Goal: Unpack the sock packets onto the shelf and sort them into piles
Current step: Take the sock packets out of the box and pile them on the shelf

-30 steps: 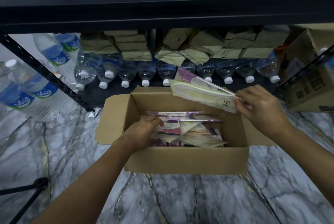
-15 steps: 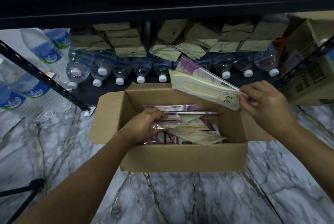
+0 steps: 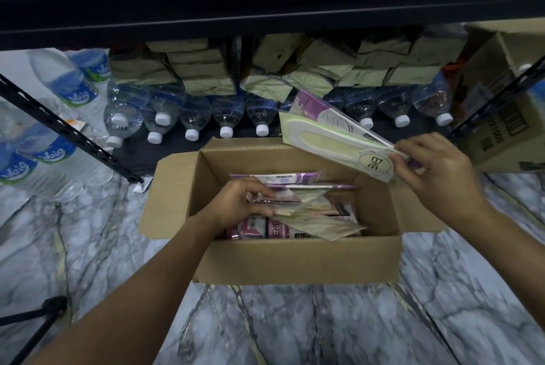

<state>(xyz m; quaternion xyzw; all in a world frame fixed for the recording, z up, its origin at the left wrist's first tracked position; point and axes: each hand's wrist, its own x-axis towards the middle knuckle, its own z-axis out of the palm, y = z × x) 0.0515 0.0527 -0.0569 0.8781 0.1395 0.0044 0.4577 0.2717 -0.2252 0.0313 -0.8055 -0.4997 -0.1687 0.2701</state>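
An open cardboard box sits on the marble floor, holding several sock packets in purple, pink and beige. My left hand is inside the box, fingers closed on a thin packet from the pile. My right hand is above the box's right rear corner, pinching two packets by one end: a pale green one in front, a purple one behind. The dark shelf runs across the top of the view.
Water bottles lie in a row on the low shelf behind the box, with tan paper bags stacked above them. More bottles lie at left beside a black diagonal brace. A cardboard carton stands at right.
My left hand has dug deeper into the box and lifted a thin packet from the pile. My right hand has stayed above the box, still holding its two packets.
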